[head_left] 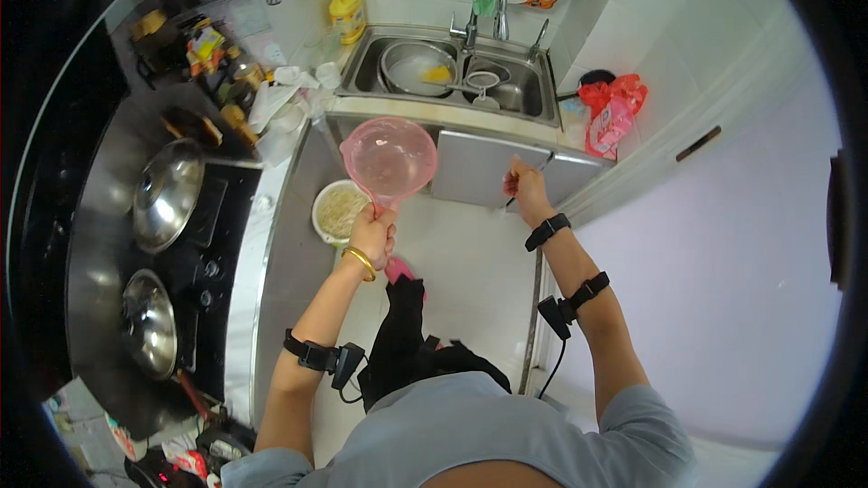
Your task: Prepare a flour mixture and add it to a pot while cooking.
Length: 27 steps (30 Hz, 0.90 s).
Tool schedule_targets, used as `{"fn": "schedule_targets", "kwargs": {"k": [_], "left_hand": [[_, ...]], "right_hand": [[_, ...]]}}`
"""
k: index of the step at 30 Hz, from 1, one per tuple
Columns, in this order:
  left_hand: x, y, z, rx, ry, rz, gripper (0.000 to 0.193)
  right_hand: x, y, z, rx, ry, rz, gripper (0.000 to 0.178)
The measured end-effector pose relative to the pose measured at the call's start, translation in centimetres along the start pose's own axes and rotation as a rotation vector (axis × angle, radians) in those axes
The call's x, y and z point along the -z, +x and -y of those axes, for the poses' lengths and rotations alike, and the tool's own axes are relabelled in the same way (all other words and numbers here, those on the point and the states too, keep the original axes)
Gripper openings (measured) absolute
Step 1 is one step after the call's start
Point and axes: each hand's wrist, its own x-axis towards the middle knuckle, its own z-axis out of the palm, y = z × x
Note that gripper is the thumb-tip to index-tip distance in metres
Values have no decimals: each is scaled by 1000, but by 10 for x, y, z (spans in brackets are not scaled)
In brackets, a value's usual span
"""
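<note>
My left hand (372, 233) is closed round the handle of a pink translucent water dipper (391, 158). The dipper's round bowl is held up in front of the cabinet under the sink. Below it on the floor, partly behind my wrist, stands a white basin (339, 212) with pale, stringy contents. To the right, my right hand (524, 183) has its fingers curled at the slanting edge of a grey cabinet door (475, 167). The fingertips are partly hidden.
Above the cabinet, a steel sink (542, 95) holds a metal bowl (407, 63) with a yellow sponge and a small white strainer. A yellow bottle (347, 11) stands beside it. Red plastic bags (615, 108) lie at right. Two woks (149, 325) sit on the left stove.
</note>
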Motion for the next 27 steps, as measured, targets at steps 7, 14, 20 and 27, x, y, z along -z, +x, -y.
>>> {"fn": "schedule_targets", "kwargs": {"k": [7, 14, 20, 27], "left_hand": [[-27, 189, -59, 43, 47, 29, 22], [-56, 316, -119, 24, 114, 24, 21], [-85, 392, -154, 82, 242, -74, 17], [-82, 487, -118, -109, 259, -165, 15]], "right_hand": [[18, 242, 74, 567, -299, -73, 33], [-33, 413, 152, 513, -613, -191, 53], [-124, 417, 133, 558, -655, 152, 80], [-172, 533, 166, 220, -369, 491, 64]]}}
